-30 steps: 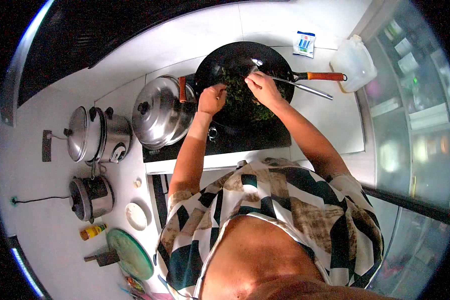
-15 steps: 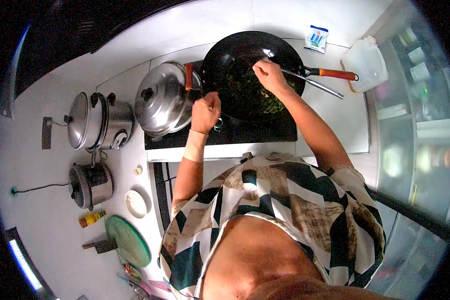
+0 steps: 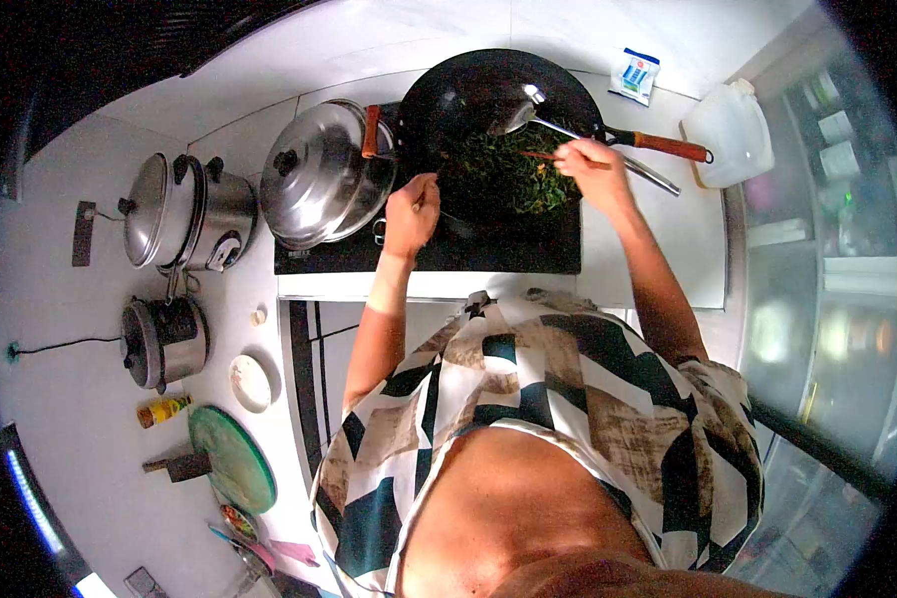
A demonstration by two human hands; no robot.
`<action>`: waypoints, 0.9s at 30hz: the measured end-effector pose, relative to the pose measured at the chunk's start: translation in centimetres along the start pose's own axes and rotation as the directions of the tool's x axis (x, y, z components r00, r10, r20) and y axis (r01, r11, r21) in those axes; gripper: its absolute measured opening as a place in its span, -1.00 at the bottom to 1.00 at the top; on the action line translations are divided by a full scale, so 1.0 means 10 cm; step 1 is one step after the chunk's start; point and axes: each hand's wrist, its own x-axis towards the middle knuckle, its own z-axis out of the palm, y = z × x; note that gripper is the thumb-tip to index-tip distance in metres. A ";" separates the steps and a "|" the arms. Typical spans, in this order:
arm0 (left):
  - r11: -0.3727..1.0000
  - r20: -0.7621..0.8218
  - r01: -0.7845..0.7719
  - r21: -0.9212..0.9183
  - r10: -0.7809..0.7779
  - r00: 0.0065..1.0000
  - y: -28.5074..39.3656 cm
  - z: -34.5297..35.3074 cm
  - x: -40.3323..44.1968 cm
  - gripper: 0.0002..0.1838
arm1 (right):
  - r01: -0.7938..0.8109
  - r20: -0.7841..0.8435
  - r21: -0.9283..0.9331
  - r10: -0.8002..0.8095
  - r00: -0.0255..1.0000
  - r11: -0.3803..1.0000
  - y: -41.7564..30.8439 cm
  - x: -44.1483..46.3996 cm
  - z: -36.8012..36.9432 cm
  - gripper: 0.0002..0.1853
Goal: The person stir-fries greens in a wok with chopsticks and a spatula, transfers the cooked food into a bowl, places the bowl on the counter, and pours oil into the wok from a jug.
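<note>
A black wok (image 3: pixel 468 80) sits on the stove, with chopped leafy greens (image 3: pixel 528 179) inside. My right hand (image 3: pixel 596 171) is over the wok's right side, pinching thin reddish chopsticks (image 3: pixel 540 154) that point left into the greens. A metal spatula (image 3: pixel 618 156) leans in the wok, its blade among the greens and its handle past the right rim, beside the wok's wooden handle (image 3: pixel 673 148). My left hand (image 3: pixel 412 214) is closed in a fist by the wok's lower left rim; what its fingers hold, if anything, is hidden.
A steel lidded pot (image 3: pixel 329 179) stands left of the wok. Farther left are a steel cooker (image 3: pixel 224 224), a smaller pot (image 3: pixel 179 339), a white bowl (image 3: pixel 250 383), a cleaver (image 3: pixel 177 466) and a green cutting board (image 3: pixel 234 458). A packet (image 3: pixel 635 78) and plastic container (image 3: pixel 733 135) lie right.
My right hand has moved right from the wok's middle to its right side, and the chopsticks now show. The spatula blade is uncovered. My left hand stays by the rim; the view has shifted slightly.
</note>
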 end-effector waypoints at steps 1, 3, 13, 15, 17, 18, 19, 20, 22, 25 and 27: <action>0.999 -0.008 -0.035 -0.010 0.035 0.999 -0.12 0.11 0.03 -0.77 | 0.078 0.074 -0.007 -0.078 0.994 0.997 0.14 0.04 0.07 -0.86; 0.984 0.113 -0.069 -0.163 0.088 0.990 -0.04 0.28 0.00 -0.78 | 0.068 0.120 -0.093 -0.057 0.991 0.993 0.23 0.02 0.20 -0.85; 0.990 0.083 0.128 0.054 -0.132 0.988 0.31 -0.33 -0.15 -0.81 | 0.020 -0.056 -0.250 -0.035 0.998 0.968 -0.21 -0.33 -0.41 -0.87; 0.998 0.165 -0.015 -0.054 0.024 0.986 0.12 -0.06 -0.15 -0.79 | 0.035 0.001 -0.138 -0.036 0.999 0.990 0.02 -0.25 -0.29 -0.87; 0.940 0.263 0.235 -0.248 -0.168 0.950 0.33 0.27 -0.17 -0.72 | -0.004 0.026 -0.165 0.008 1.000 0.986 0.14 -0.22 -0.14 -0.84; 0.948 0.245 0.218 -0.234 -0.160 0.956 0.38 0.40 -0.18 -0.71 | -0.035 0.011 -0.132 0.036 0.999 0.991 0.13 -0.23 -0.11 -0.84; 0.954 0.226 0.201 -0.221 -0.151 0.962 0.42 0.48 -0.17 -0.70 | -0.064 -0.002 -0.100 0.064 0.998 0.993 0.13 -0.23 -0.10 -0.84; 0.944 0.198 0.179 -0.277 -0.126 0.972 0.45 0.47 -0.18 -0.69 | -0.056 -0.019 -0.033 0.056 0.998 0.998 0.11 -0.24 -0.13 -0.84; 0.911 0.145 0.131 -0.392 -0.079 0.986 0.62 0.41 -0.20 -0.69 | -0.038 -0.062 0.095 0.044 0.997 0.995 0.05 -0.28 -0.29 -0.84; 0.953 0.082 0.079 -0.291 -0.058 0.995 0.71 0.12 -0.19 -0.69 | 0.051 -0.171 0.105 -0.033 0.985 0.993 -0.03 -0.33 -0.53 -0.83; 0.987 0.025 0.077 -0.139 -0.074 0.997 0.54 -0.01 -0.12 -0.69 | 0.059 -0.189 0.010 -0.056 0.980 0.998 0.02 -0.31 -0.58 -0.86</action>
